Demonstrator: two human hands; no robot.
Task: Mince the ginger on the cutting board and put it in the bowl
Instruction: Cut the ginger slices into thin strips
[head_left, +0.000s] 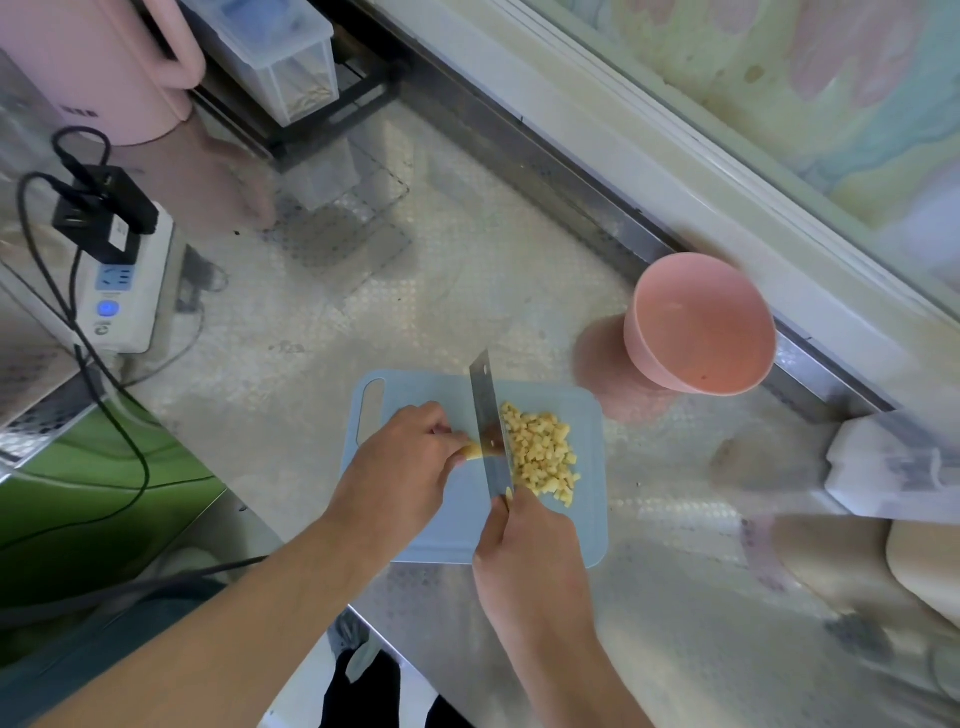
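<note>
Light blue plastic cutting board (457, 530) on shiny metal table (467, 291) | left hand (410, 457) pinches uncut ginger piece (472, 451) | right hand (524, 545) grips steel cleaver (488, 415), blade down | diced yellow ginger (543, 452) right of blade | empty pink bowl (701, 322) beyond board.

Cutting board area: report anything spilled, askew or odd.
Nothing stands out. The yellow diced ginger pile sits wholly on the pale blue plastic cutting board; none shows on the counter. The pink round bowl stands upright and looks nearly empty.
</note>
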